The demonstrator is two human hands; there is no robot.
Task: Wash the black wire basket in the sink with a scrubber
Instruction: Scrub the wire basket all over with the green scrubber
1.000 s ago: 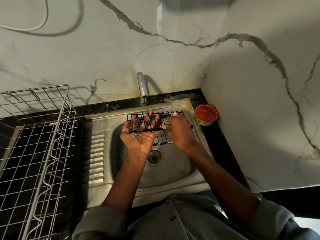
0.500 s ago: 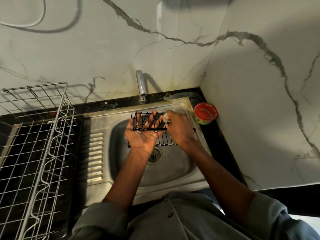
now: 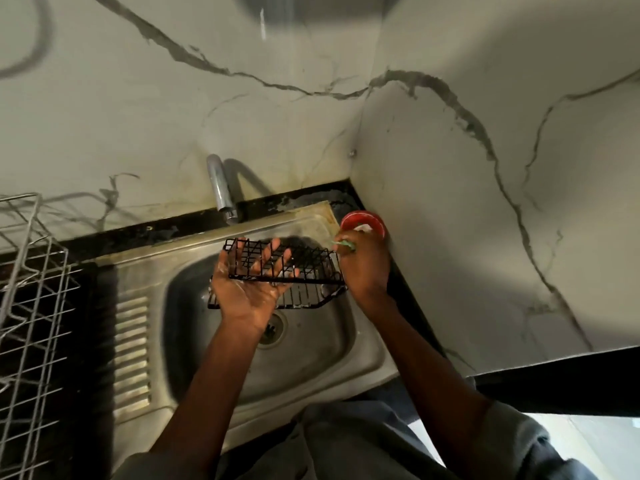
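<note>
The black wire basket [image 3: 313,271] hangs tilted over the steel sink [image 3: 322,362]. My left hand [image 3: 247,296] lies palm up under its left half, wet, with straight fingers reaching up between the wires. My right hand [image 3: 363,268] is at the basket's right end and grips a green scrubber [image 3: 346,244], whose tip shows above the knuckles. The scrubber is at the rim of a small red tub [image 3: 367,218] on the counter corner.
A chrome tap [image 3: 220,188] stands behind the sink with no water running. The drain [image 3: 273,327] is below the basket. A large white wire dish rack [image 3: 31,306] fills the counter at left. Marble walls close the back and right.
My right hand has left the middle of the basket and moved right with the scrubber to the red tub. The left hand still supports the basket, which now shows more of its right half.
</note>
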